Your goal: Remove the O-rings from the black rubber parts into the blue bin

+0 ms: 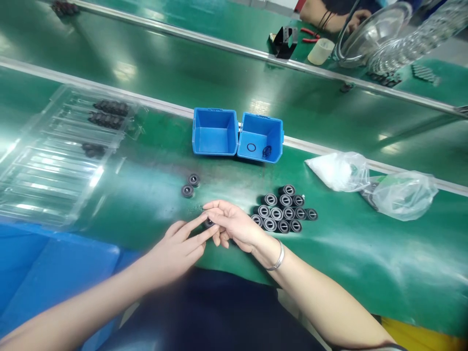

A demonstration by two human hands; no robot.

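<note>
Between the fingers of both hands is a small round black part (208,223), mostly covered by them. My left hand (186,241) closes on it from the left, two fingers stretched along it. My right hand (234,223), with a silver bangle at the wrist, pinches it from the right. Two similar black round parts (190,185) stand together just beyond my hands. To the right of my right hand, several black cylindrical parts (277,213) with slotted tops stand in a close group.
Two blue bins stand ahead: the left bin (215,109) and the right bin (278,146), which holds black rings (267,151). A clear tray (47,170) with dark parts lies left. Plastic bags (340,170) lie right. Across the bench are red-handled pliers (310,36) and another person's hand (358,19).
</note>
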